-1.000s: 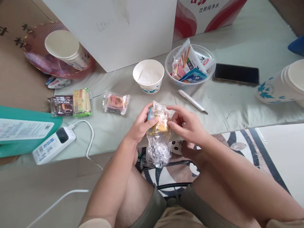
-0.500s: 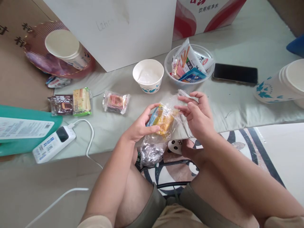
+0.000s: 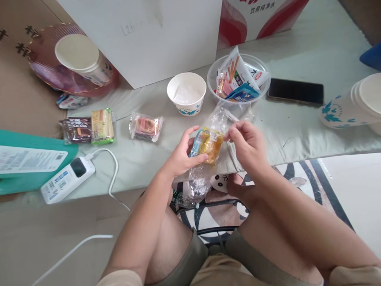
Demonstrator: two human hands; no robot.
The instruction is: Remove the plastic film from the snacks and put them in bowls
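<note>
My left hand (image 3: 185,155) is closed around a yellow and blue snack packet (image 3: 212,147), thumb across its front. See-through plastic film (image 3: 218,117) surrounds the packet, sticking up above it and hanging crumpled below. On the packet's right edge, my right hand (image 3: 247,143) pinches with thumb and forefinger, the other fingers curled in. Just beyond the hands stand a white paper bowl (image 3: 187,95) with blue leaf prints and a see-through plastic bowl (image 3: 214,85) holding several snack packets. A pink wrapped snack (image 3: 145,127) lies left of my left hand.
A brown packet (image 3: 77,130) and a green-edged packet (image 3: 102,126) lie further left, near a white power bank (image 3: 68,180) with a cable. A phone (image 3: 294,90) and stacked paper cups (image 3: 342,109) are at right. A white box (image 3: 149,39) stands behind.
The packet has moved slightly right and turned more toward the camera. My right hand's spread fingers have drawn together, pinching at the packet's right edge.
</note>
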